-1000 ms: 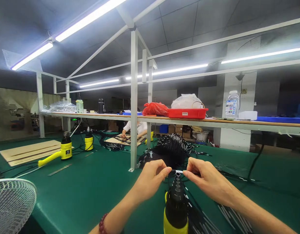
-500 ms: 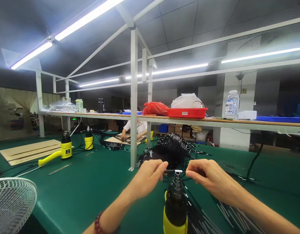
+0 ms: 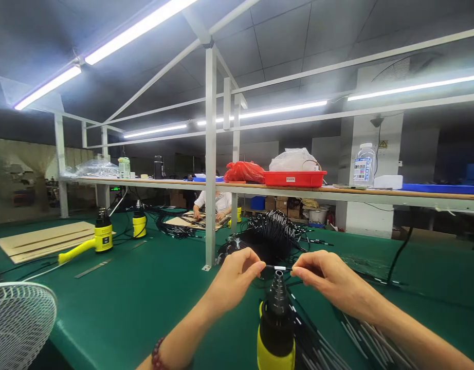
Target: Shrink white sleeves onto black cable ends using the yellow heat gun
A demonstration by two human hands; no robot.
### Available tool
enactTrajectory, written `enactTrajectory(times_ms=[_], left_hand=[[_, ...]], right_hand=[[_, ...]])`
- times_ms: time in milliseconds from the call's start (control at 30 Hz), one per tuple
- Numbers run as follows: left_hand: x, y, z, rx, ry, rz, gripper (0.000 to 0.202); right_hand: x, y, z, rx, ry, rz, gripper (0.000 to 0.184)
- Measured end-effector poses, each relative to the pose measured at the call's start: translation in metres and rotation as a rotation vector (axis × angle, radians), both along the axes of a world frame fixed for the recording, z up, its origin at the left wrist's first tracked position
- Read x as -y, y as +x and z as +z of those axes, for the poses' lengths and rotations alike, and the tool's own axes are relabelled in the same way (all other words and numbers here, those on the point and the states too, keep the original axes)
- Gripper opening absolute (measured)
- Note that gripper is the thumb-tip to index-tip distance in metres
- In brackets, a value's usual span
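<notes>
A black cable with a white sleeve (image 3: pixel 280 268) is stretched level between my two hands. My left hand (image 3: pixel 237 275) pinches its left end between thumb and fingertips. On the other side, my right hand (image 3: pixel 325 272) pinches it just past the white sleeve. Directly under the sleeve points the nozzle of an upright yellow and black heat gun (image 3: pixel 277 318), a small gap below it. To the right of the heat gun, beneath my right forearm, lie black cables with white bands (image 3: pixel 317 334) on the green table.
A big heap of black cables (image 3: pixel 275 231) lies behind my hands, beside a white post (image 3: pixel 211 154). Two more heat guns (image 3: pixel 103 234) and cardboard sheets (image 3: pixel 44 239) are at left. A fan (image 3: pixel 21 324) stands front left. Across the table, a person (image 3: pixel 214 203) handles cables.
Both hands still hold the cable over the nozzle. My left hand's fingers have shifted slightly, and the white sleeve appears slightly further left and higher. The whole view has drifted a little.
</notes>
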State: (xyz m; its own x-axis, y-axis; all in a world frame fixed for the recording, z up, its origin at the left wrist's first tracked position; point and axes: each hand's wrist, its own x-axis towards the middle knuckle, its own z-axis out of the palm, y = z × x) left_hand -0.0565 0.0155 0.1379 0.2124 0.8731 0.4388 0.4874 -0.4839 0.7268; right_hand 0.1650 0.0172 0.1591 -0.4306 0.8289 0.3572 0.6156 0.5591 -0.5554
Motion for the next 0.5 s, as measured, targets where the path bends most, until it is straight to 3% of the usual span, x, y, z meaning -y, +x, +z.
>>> enactTrajectory(times_ms=[133, 333, 500], left_hand=[[0.0002, -0.0005, 0.0016, -0.025, 0.015, -0.015, 0.028], [-0.0023, -0.0022, 0.0009, -0.117, 0.010, -0.041, 0.049], [-0.0007, -0.0029, -0.0001, -0.101, 0.009, -0.041, 0.045]], right_hand=[[0.0007, 0.0021, 0.0008, 0.005, 0.006, 0.004, 0.033], [0.0017, 0.0006, -0.0004, 0.001, 0.035, 0.018, 0.032], [0.0000, 0.0000, -0.0019, -0.011, 0.025, 0.019, 0.031]])
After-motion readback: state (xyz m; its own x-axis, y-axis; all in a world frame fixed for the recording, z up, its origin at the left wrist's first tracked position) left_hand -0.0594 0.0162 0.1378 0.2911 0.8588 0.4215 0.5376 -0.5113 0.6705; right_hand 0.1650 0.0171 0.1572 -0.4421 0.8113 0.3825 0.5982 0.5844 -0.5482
